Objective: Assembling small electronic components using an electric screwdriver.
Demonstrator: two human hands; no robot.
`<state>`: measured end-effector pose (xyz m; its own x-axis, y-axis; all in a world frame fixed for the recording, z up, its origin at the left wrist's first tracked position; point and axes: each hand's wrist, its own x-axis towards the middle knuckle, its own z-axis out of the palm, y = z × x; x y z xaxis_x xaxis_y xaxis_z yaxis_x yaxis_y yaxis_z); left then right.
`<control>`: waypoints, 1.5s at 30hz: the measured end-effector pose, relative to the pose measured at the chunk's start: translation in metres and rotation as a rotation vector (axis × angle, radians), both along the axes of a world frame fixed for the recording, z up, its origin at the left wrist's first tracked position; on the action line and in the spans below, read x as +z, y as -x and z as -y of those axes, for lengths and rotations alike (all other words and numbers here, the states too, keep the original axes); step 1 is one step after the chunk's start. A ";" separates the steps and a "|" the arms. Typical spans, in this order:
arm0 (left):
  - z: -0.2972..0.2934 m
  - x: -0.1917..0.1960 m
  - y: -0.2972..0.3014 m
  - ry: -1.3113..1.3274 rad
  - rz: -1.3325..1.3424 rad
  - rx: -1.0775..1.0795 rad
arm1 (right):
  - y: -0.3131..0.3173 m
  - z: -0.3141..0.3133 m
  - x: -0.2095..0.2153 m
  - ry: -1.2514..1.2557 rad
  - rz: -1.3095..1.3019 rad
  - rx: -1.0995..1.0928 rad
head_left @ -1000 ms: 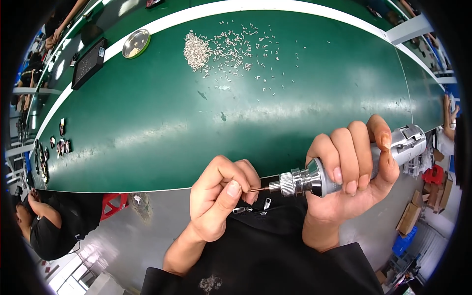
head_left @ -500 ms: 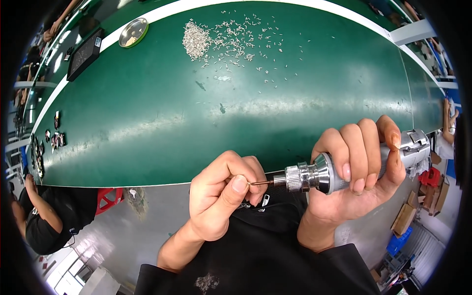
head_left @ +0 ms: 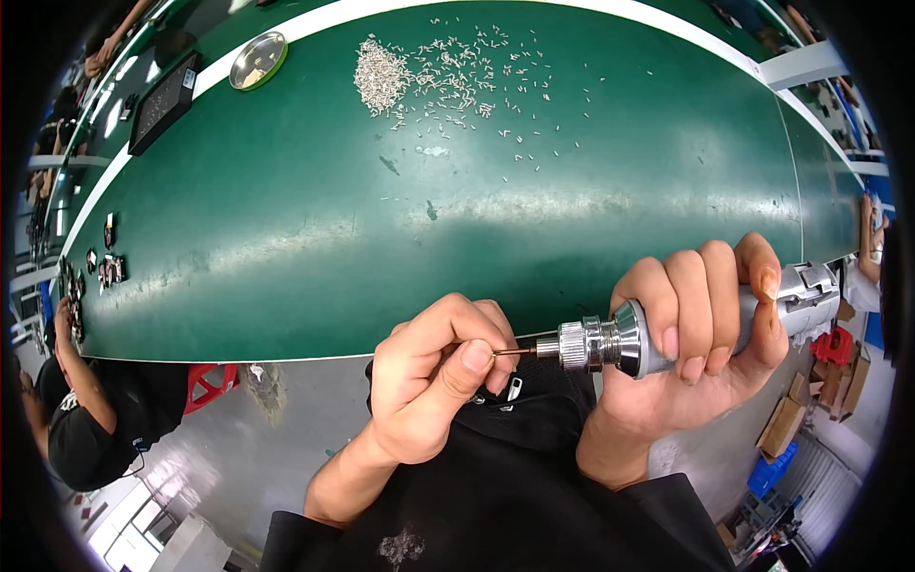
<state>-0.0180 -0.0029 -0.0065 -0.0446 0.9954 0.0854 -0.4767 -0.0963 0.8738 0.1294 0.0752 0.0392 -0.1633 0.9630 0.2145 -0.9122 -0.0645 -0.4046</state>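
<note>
The right hand (head_left: 701, 334) wraps its fingers around a silver power screwdriver (head_left: 627, 341), held beside the near edge of the green surface (head_left: 286, 210) — the left hand (head_left: 419, 381) pinches the tip of its thin bit (head_left: 518, 352). A black box (head_left: 164, 110) bears a pale label (head_left: 190, 79) — too small to read.

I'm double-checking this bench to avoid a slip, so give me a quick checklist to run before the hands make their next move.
1. Right hand wrapped around the silver tool: ok.
2. Thin bit projecting from the tool's nose: ok.
3. Left hand closed at the bit's far end, thumb and forefinger together: ok.
4. Small part pinched there: cannot tell; the grip hides it.
5. Tool switched off: cannot tell.
6. Small metallic pieces all gathered in one heap on the green table: not ok; many lie scattered right of it.
</note>
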 end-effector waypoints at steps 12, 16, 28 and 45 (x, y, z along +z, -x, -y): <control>-0.014 -0.001 0.002 -0.343 -0.910 0.219 | -0.006 -0.005 -0.008 -0.042 0.086 0.015; -0.013 -0.007 -0.001 -0.336 -0.908 0.140 | -0.014 -0.007 -0.017 -0.040 0.102 0.027; -0.015 0.008 0.029 -0.086 -0.661 0.290 | -0.007 -0.021 -0.028 0.086 -0.011 0.014; -0.106 0.010 0.511 0.602 -1.725 0.962 | -0.003 -0.018 -0.049 0.316 -0.069 0.008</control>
<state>-0.5295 0.1035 0.0038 -0.7044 0.6206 0.3445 0.7081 0.6480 0.2806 0.1322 0.0936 -0.0100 -0.1664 0.9824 -0.0844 -0.9359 -0.1844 -0.3003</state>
